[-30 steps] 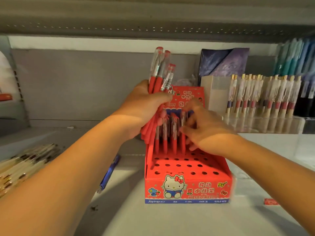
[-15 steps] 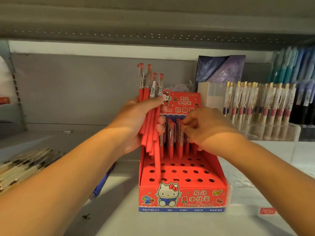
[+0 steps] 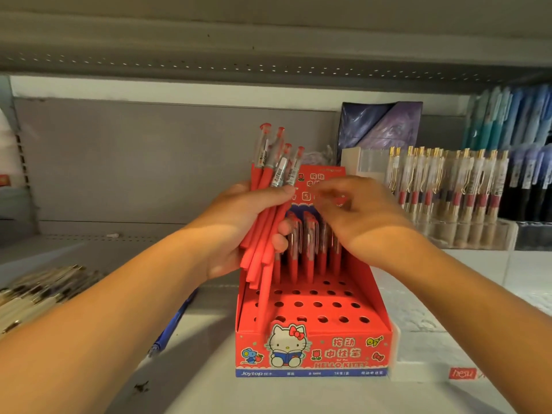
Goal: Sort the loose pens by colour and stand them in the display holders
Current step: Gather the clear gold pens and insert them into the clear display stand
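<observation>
Right hand point(image 3: 367, 222) up from holder's point(image 3: 316, 306) back row toward left hand's point(image 3: 236, 225) gripped red pens point(image 3: 260, 255), likely fetching the next; its grip blurred, cannot tell.

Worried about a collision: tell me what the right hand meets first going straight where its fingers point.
Probably the red pen bundle gripped by the left hand; the right hand is blurred, so depth is unsure.

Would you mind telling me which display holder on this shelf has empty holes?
The red cartoon-cat holder in the middle: its front rows of holes stand empty, while the clear holder to its right is lined with gold-clipped pens.
</observation>
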`<move>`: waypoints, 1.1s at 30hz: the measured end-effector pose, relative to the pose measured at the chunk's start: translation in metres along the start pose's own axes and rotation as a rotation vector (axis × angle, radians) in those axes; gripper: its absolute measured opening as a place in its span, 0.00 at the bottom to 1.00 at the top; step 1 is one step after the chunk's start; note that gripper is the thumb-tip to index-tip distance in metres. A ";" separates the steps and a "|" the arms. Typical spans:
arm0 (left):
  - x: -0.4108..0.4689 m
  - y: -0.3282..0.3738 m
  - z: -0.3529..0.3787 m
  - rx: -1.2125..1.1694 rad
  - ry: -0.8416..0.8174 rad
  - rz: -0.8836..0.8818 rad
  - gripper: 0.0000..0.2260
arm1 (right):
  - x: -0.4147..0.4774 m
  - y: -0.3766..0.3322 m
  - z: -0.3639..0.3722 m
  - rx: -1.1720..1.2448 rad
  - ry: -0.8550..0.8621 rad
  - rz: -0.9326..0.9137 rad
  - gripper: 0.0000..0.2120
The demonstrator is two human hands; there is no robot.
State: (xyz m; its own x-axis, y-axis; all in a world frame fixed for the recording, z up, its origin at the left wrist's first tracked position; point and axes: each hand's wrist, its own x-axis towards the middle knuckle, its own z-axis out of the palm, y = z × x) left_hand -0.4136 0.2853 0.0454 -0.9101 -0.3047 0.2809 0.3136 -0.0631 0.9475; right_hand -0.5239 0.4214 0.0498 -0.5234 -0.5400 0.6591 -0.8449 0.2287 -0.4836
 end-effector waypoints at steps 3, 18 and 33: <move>0.000 -0.005 0.005 -0.072 -0.037 0.041 0.12 | -0.003 -0.014 0.001 0.606 -0.002 0.137 0.03; -0.003 -0.010 0.008 0.018 0.032 0.021 0.06 | -0.005 -0.016 0.000 1.102 0.114 0.248 0.10; 0.001 -0.002 0.001 0.095 0.095 0.111 0.05 | -0.001 0.004 -0.011 0.176 0.209 0.034 0.21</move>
State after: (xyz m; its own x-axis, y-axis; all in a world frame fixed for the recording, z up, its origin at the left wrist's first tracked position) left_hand -0.4152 0.2859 0.0439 -0.8402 -0.3932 0.3733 0.3798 0.0646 0.9228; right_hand -0.5284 0.4320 0.0535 -0.5781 -0.3513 0.7365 -0.8038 0.0895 -0.5882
